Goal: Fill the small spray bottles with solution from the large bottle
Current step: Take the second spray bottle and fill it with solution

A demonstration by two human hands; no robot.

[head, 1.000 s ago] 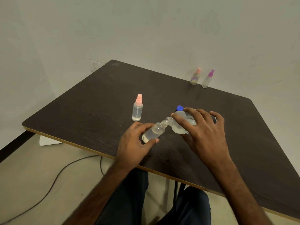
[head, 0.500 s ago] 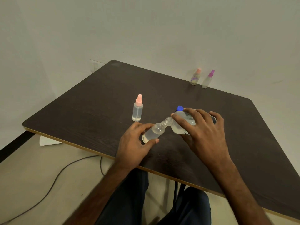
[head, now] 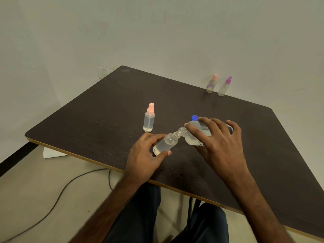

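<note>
The left grip [head: 145,155] curls round the uncapped small bottle [head: 164,144], held slanted so its open neck points up toward the right. The right grip [head: 220,142] wraps the large bottle [head: 192,140], tipped down so its mouth meets that neck, likely to pass solution across without spilling. Both are low over the bench [head: 105,111]. One blue cap [head: 194,117] shows just behind. Count: one large bottle and four small ones, namely this one, a near pink-topped bottle [head: 149,118], and at the far edge a far pink-topped bottle [head: 211,84] beside a purple-topped bottle [head: 225,86].

Tilted large bottle [head: 190,139] mouth-to-mouth with uncapped small bottle [head: 165,143]
</note>
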